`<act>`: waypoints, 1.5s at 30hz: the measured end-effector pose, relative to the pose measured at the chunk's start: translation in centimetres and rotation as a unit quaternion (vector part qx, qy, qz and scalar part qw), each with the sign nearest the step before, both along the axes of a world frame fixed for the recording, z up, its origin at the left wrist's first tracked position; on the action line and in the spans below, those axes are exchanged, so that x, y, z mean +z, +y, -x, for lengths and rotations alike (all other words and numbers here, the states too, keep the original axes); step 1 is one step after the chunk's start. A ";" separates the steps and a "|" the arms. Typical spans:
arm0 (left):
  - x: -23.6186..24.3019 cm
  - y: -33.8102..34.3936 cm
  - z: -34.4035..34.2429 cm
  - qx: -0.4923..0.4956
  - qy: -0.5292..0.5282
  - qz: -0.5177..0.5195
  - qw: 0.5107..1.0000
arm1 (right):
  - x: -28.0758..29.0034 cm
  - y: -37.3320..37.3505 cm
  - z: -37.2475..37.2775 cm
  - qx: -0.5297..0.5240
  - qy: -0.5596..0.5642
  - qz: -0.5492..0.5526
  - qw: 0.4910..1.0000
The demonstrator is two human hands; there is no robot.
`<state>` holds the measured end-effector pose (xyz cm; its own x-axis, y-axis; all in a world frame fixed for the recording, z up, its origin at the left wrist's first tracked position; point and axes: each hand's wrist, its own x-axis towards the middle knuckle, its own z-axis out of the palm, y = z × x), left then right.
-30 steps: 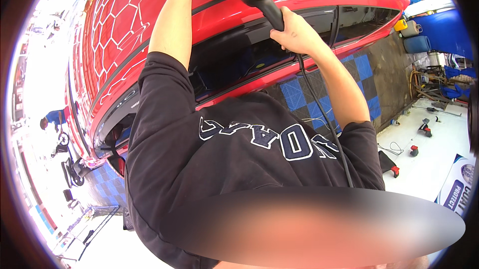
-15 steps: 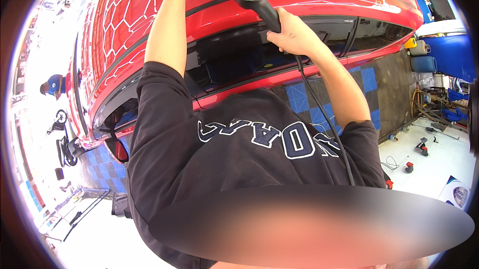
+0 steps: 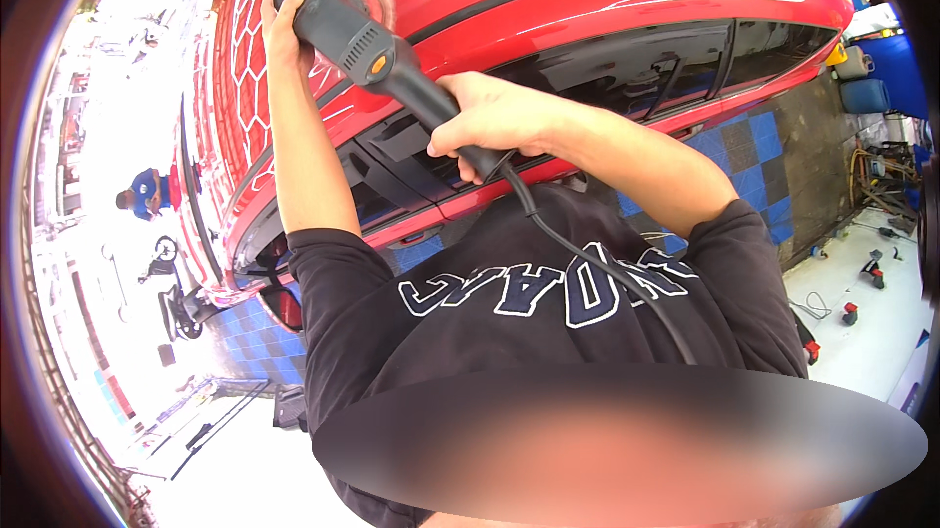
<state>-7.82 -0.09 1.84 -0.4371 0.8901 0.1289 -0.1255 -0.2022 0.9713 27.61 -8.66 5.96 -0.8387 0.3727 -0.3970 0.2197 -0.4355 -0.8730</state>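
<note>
Holding black polisher [image 3: 351, 42]: left grip [image 3: 284, 31] at head [image 3: 318, 15], right grip [image 3: 485, 120] round handle [image 3: 423, 100].

Car-care workshop, red car [image 3: 548, 37], corded black polisher [image 3: 343, 31], blue-and-grey floor tiles [image 3: 749, 151]

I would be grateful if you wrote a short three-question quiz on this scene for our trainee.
1. Multiple choice: which part of the black power tool does the right hand grip?
a) the vent slots
b) the rear handle
c) the round pad

2. Fill in the missing word: the car under the tool has ___ bodywork.

3. True or false: the left hand rests on the side mirror.

Key:
1. b
2. red
3. False; it holds the tool's front end.
</note>
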 end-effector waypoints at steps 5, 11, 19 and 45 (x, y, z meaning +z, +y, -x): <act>0.4 -0.8 1.1 0.018 0.014 0.026 0.999 | 0.2 -0.7 1.7 -0.018 -0.004 -0.006 1.000; 0.0 0.8 1.4 -0.014 0.029 0.032 0.999 | -0.3 -0.4 1.4 -0.034 0.016 0.000 0.999; 0.6 3.4 -2.0 -0.039 0.062 0.050 0.996 | 0.1 0.4 -0.7 -0.043 0.015 0.012 0.999; -0.9 13.1 -13.8 -0.167 0.064 0.034 0.983 | 0.0 2.5 -10.7 -0.142 -0.020 -0.001 0.990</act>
<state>5.98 13.01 0.99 -0.1021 0.9899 0.0986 -0.0498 -0.1041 0.9933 38.28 -6.21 5.94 -0.6847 0.5912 -0.4262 0.1227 -0.4829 -0.8670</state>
